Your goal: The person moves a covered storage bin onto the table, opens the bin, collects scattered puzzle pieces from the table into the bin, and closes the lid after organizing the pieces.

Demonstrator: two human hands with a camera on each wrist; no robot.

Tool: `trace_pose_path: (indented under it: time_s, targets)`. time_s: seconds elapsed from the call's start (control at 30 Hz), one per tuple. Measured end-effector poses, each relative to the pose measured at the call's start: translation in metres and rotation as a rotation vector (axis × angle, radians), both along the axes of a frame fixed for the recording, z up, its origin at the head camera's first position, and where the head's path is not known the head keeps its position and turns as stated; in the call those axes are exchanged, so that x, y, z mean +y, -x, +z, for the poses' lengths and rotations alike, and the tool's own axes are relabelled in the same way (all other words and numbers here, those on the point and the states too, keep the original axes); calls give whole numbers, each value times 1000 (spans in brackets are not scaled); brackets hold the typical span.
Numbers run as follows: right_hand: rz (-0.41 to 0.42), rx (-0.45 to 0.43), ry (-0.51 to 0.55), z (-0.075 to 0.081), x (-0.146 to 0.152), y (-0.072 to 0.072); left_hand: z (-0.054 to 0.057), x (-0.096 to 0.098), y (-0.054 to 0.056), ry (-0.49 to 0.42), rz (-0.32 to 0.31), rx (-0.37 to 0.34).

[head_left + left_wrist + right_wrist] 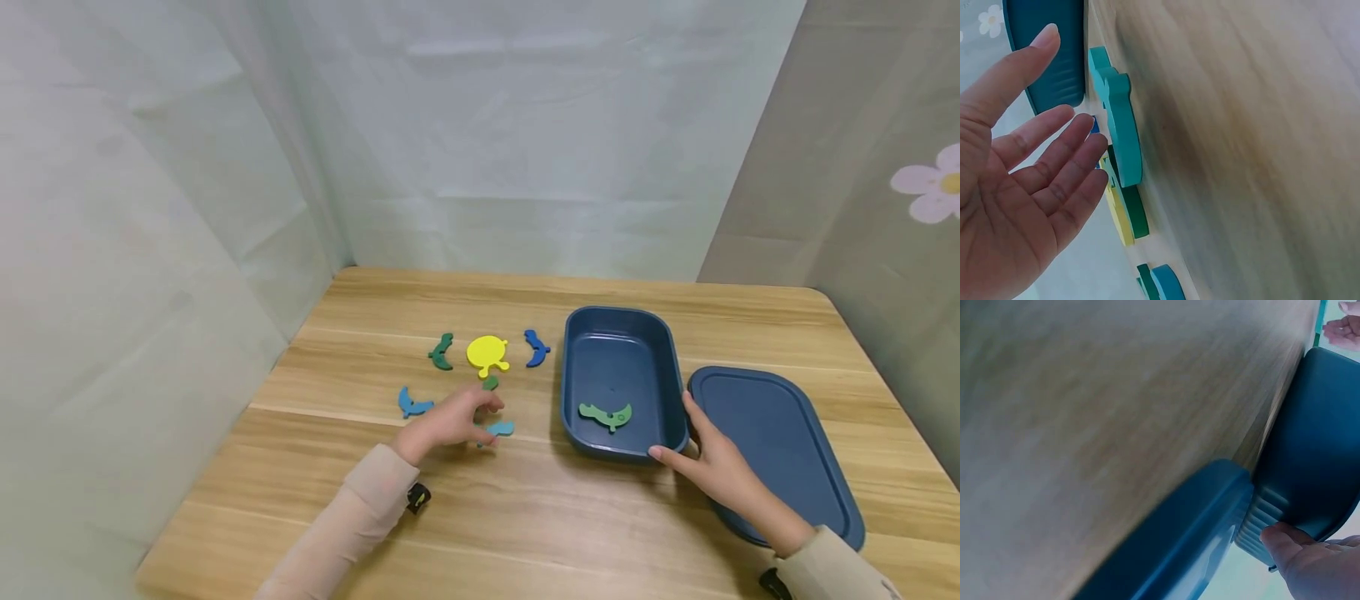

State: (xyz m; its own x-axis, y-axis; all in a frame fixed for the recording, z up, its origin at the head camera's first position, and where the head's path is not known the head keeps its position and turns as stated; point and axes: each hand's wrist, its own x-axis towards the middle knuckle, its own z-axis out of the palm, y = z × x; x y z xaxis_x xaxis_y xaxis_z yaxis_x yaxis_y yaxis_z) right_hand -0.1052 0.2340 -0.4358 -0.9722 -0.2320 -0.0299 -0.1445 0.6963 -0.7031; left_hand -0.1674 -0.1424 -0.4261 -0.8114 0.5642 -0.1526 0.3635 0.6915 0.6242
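Observation:
My left hand [453,417] hovers low over a light blue curved toy piece [501,428], fingers apart; the left wrist view shows a gap between its fingertips and that teal-looking piece [1124,131]. Just beyond, a green piece [491,383] is partly hidden by the fingers. At the near right corner of a deep blue rectangular box [611,367], my right hand [716,467] grips the wall with thumb and fingers. In the right wrist view, its thumb [1282,547] presses the box's ribbed end. One light green curved piece [606,417] lies inside the box.
A round yellow piece with knobs [486,352] lies between a dark green piece [442,353] and a dark blue piece [536,348]. Left of my left hand is a blue piece [412,404]. The blue lid [772,442] lies flat right of the box. Curtains surround the wooden table.

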Motion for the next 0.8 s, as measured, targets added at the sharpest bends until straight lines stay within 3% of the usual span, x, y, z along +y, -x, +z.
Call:
trace_pose_path:
  time_s: [0.33, 0.8]
  targets:
    - [-3, -27, -8, -2, -2, 1, -4, -7, -8, -7, 45, -87]
    - [-11, -11, 5, -1, 0, 0, -6, -7, -7, 49, -25, -10]
